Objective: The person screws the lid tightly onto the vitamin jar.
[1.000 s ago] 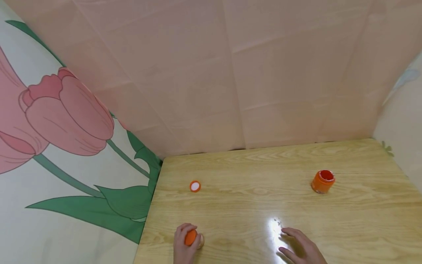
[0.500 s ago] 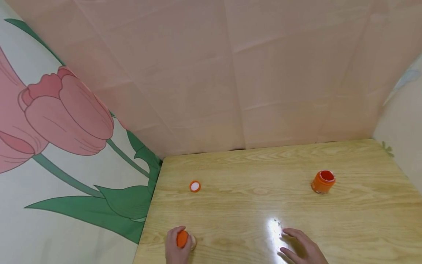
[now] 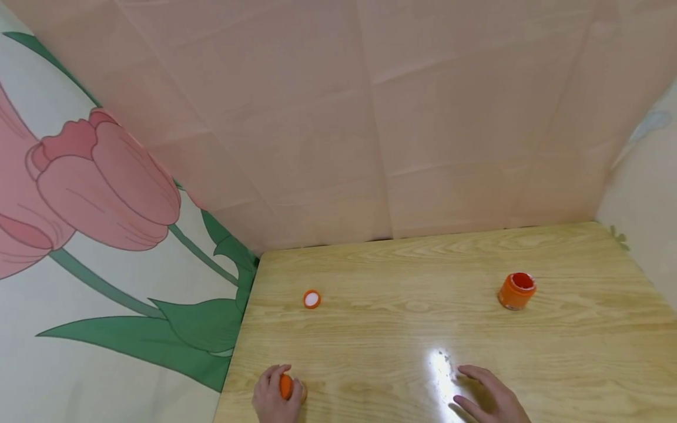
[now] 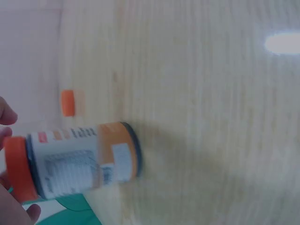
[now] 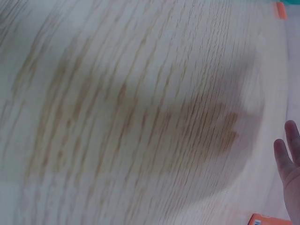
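Observation:
My left hand (image 3: 276, 395) grips a jar by its orange lid near the table's front left. In the left wrist view the jar (image 4: 84, 159) shows a white and orange printed label, with the fingers (image 4: 6, 111) around the lid at its top end. My right hand (image 3: 494, 395) is held over the front right of the table with thumb and fingers spread, holding nothing. Farther back on the right stands an open orange jar (image 3: 513, 294), its inside red. A loose orange lid (image 3: 306, 302) lies on the left with its white inside up.
The wood-grained table (image 3: 402, 305) carries a bright light reflection (image 3: 441, 367) beside my right hand. Behind it hangs a creased pinkish-brown cloth (image 3: 317, 129). A wall covering with painted tulips (image 3: 111, 182) borders the left side, and a pale wall (image 3: 647, 194) the right.
My left hand has moved to the left along the front of the table with the gripped jar. The right hand has barely shifted; the open jar and loose lid stay put.

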A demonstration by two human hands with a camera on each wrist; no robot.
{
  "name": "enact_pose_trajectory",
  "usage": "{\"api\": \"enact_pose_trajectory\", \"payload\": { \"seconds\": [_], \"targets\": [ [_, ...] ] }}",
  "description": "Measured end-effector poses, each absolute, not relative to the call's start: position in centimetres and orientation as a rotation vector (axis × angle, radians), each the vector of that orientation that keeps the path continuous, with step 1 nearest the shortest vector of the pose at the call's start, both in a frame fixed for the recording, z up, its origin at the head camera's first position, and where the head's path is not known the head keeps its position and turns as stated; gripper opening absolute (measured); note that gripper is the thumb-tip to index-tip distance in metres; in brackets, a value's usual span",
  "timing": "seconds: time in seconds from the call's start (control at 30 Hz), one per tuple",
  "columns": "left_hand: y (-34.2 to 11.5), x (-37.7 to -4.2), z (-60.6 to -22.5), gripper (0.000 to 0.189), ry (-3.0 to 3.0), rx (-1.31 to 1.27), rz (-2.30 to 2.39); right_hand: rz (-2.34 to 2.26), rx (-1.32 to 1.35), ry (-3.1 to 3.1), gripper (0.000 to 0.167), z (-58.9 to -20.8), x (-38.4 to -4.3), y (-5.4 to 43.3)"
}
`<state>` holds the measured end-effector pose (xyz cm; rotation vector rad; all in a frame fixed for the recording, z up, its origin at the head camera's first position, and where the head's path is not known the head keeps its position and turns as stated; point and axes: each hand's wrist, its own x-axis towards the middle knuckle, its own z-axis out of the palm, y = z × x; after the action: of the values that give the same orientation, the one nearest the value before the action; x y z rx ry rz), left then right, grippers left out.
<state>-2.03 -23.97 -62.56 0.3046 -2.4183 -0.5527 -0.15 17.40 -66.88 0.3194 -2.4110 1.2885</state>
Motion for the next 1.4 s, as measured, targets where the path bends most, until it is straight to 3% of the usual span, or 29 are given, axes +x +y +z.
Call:
{"api": "enact_pose_trajectory", "payload": {
  "seconds": [0.3, 0.6, 1.4],
  "targets": [
    [-22.3, -2.7, -60.8, 0.038, -2.34, 0.083, -0.62, 1.281, 0.206, -2.508, 0.059, -66.7, 0.2, 17.5],
    [-20.9, -3.2, -60.7, 0.039, -2.46, 0.246, -0.716, 1.284, 0.18, -2.52, 0.061, -66.3, 0.0, 17.8],
    [-18.2, -6.1, -59.6, 0.04, -2.484, 0.289, -0.88, 1.259, 0.065, -2.563, 0.056, -65.7, -2.5, 20.6]
  ]
}}
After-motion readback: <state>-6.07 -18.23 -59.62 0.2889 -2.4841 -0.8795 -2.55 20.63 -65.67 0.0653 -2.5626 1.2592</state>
